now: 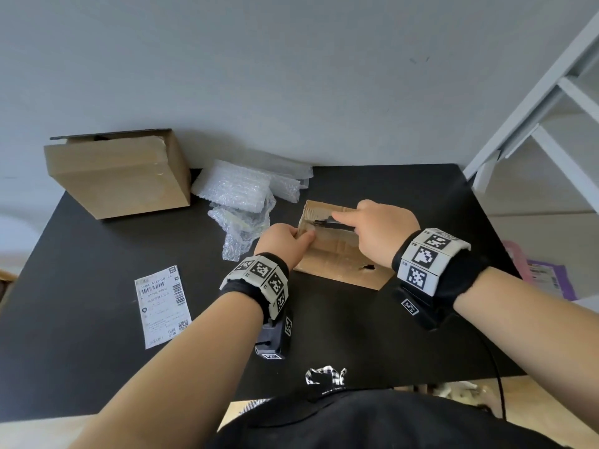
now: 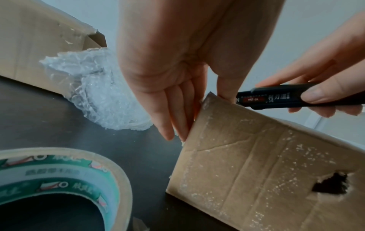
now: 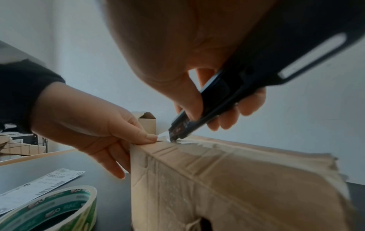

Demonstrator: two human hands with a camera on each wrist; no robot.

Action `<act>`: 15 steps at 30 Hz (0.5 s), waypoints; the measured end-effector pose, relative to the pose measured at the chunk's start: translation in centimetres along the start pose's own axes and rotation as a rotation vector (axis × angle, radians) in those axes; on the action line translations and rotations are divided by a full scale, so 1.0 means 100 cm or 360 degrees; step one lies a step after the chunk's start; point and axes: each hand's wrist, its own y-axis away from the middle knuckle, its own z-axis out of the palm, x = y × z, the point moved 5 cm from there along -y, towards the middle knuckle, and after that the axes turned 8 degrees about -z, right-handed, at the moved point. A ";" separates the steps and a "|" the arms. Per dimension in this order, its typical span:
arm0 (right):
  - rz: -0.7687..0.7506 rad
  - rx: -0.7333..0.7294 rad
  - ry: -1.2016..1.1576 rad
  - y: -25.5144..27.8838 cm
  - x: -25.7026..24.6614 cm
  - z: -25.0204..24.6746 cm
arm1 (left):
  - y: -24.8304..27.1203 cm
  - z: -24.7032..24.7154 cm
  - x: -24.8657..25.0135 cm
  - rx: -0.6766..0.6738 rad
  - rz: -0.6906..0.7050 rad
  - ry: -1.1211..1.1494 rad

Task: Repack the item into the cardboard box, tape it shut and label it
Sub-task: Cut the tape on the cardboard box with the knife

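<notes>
A small worn cardboard box (image 1: 337, 254) with a torn hole in its near side stands mid-table. My left hand (image 1: 285, 243) holds its left end, thumb on the top edge and fingers (image 2: 173, 121) straight down the side. My right hand (image 1: 376, 228) grips a black utility knife (image 1: 330, 224) over the box top. In the right wrist view the knife (image 3: 197, 112) has its tip at the clear tape on the top seam, just beside the left thumb (image 3: 146, 137). A shipping label (image 1: 162, 306) lies at the left front. The box's contents are hidden.
A larger cardboard box (image 1: 120, 176) lies at the back left, with crumpled bubble wrap (image 1: 246, 196) beside it. A roll of tape (image 2: 59, 171) sits near the small box's left front. A purple mailer (image 1: 544, 277) lies off the table's right edge, below a white frame (image 1: 551, 108).
</notes>
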 end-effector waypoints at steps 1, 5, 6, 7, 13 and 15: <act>0.0010 -0.0003 0.0000 0.001 0.001 -0.001 | 0.000 0.000 0.000 0.0002 0.0004 -0.0006; -0.0027 0.0037 0.0045 0.000 -0.005 -0.008 | 0.001 -0.001 0.001 0.0002 0.0011 -0.0020; -0.0042 0.0043 0.0048 -0.001 -0.008 -0.009 | 0.001 -0.001 0.001 0.0002 0.0012 -0.0024; -0.0052 0.0032 0.0058 -0.003 -0.011 -0.009 | 0.002 -0.001 0.001 0.0004 0.0011 -0.0027; -0.0044 -0.0133 0.0188 -0.005 -0.016 -0.010 | 0.003 -0.002 0.002 0.0011 0.0003 -0.0071; -0.0039 -0.0149 0.0225 -0.003 -0.012 -0.012 | 0.003 -0.002 0.003 0.0007 0.0010 -0.0079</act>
